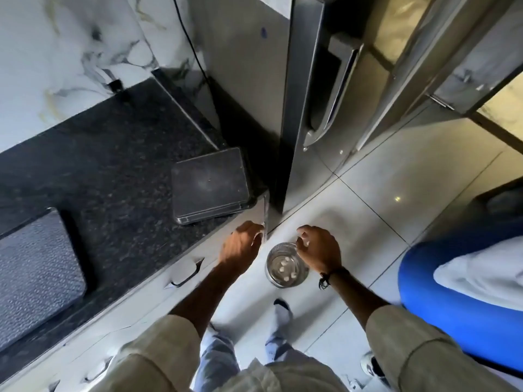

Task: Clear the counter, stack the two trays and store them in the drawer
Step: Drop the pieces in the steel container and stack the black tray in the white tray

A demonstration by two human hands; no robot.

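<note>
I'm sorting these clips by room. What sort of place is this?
Most likely a home kitchen: a speckled dark granite counter over white drawers with curved handles, a tall stainless-steel fridge beside it, and a marble-patterned wall.

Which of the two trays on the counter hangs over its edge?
The smooth dark square tray near the fridge; its corner overhangs. The textured grey tray lies fully on the counter.

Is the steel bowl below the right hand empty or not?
Not empty: the steel bowl stands upright on the floor with several small white pieces inside.
</note>
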